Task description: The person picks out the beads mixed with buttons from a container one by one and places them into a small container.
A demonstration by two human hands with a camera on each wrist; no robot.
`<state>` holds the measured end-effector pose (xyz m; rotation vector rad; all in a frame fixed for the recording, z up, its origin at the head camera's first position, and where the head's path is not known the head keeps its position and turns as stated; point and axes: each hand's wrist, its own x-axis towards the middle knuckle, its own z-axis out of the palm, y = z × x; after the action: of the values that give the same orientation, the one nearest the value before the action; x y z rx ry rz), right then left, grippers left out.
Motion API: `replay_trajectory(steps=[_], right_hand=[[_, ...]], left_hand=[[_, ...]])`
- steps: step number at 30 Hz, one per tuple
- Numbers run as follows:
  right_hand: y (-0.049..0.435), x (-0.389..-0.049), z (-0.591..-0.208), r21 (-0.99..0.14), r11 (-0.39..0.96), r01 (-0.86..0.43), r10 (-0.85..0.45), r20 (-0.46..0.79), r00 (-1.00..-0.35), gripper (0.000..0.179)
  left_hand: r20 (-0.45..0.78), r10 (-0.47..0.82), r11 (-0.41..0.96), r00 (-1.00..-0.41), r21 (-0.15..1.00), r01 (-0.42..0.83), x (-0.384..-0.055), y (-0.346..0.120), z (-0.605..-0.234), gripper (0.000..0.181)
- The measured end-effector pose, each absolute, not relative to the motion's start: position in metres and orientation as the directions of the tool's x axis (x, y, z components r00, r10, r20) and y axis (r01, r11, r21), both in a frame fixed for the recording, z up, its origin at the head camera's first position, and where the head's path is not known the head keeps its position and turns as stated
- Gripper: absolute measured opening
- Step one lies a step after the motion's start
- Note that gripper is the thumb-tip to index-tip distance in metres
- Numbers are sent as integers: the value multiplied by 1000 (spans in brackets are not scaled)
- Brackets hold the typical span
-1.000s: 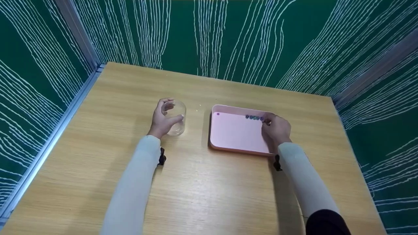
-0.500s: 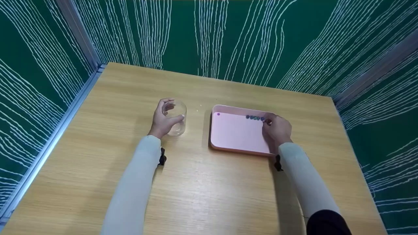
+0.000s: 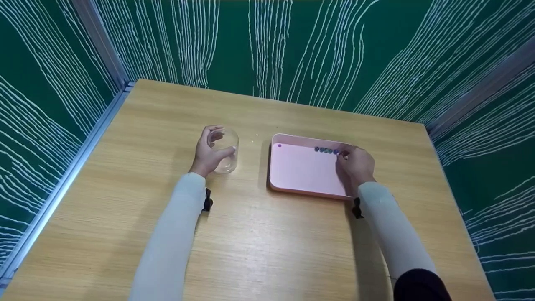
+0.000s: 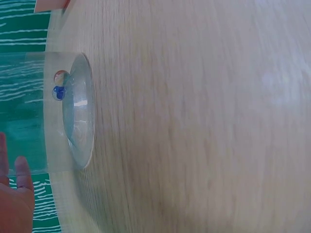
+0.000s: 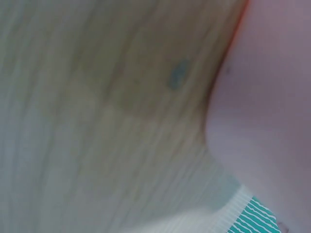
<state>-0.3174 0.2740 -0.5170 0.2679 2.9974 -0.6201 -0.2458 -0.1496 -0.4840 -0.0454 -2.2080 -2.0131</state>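
My left hand (image 3: 207, 154) curls round a clear cylindrical jar (image 3: 228, 161) that stands upright on the table. Two marbles (image 4: 59, 92), one blue and one reddish, lie at the bottom of the jar in the left wrist view. Right of it is a shallow pink tray (image 3: 303, 173). Along the tray's far wall runs a short row of dark shiny marbles (image 3: 324, 150). My right hand (image 3: 357, 165) reaches over the tray's right end, its bent fingers pinching at the marble on the row's right end; the fingertips are partly hidden.
A small magenta dot (image 3: 279, 146) shows in the tray's far left corner. Tiny pale specks (image 3: 254, 138) lie on the wooden table (image 3: 250, 234) between jar and tray. Green walls with white lines (image 3: 234, 46) enclose the table's back and sides.
Very little differs. My right hand has shifted slightly to the right at the end of the marble row, while the left hand and the jar stay in place.
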Motion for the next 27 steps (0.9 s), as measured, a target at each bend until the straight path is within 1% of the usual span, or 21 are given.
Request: replay_trajectory(steps=[7,10,17,23,27], right_hand=[[275,-316,-517,-412,885,219,182,-129,-975,31],[275,-316,-518,-420,876,237,196,-137,-971,29],[276,-313,-518,-426,886,184,173,-64,-983,26],[276,-310,-517,-466,863,197,186,-70,-980,26],[275,-309,-516,-462,866,191,183,-63,-981,25]], left_hand=[[125,-82,113,-989,987,116,-245,-149,-483,67],[128,-75,99,-989,988,120,-245,-149,-483,66],[137,-67,87,-988,988,131,-247,-150,-485,66],[136,-78,91,-988,987,129,-245,-149,-484,65],[132,-78,109,-988,986,124,-244,-149,-483,65]])
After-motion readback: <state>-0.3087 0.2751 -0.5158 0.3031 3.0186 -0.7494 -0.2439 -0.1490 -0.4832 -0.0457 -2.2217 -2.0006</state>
